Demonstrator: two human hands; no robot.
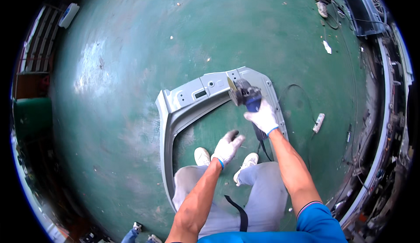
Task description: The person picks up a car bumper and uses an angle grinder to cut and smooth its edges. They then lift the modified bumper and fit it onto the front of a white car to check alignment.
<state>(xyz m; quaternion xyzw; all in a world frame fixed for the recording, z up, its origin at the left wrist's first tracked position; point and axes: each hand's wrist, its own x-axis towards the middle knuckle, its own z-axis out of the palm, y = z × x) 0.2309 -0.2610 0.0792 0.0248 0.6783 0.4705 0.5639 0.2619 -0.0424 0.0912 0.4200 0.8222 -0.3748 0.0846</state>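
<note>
My right hand [265, 117], in a white glove with a blue cuff, is wrapped round the body of a blue and dark angle grinder [247, 96]. Its disc stands close to the upper edge of a grey car body panel [180, 98], though I cannot tell if they touch. The panel lies on the floor, a curved frame with holes and a slot, arching around my feet. Nearer to me, my left hand [227, 148] hovers inside the arch, its gloved fingers apart and holding nothing; the fingertips are dark.
A thin cord loops right of the panel toward a white power strip [319, 123] on the green floor [131, 33]. Another person's shoes [322, 8] show at the far right, beside a bluish panel [361, 11]. More feet [137, 227] appear lower left. Racks [41, 39] line the left.
</note>
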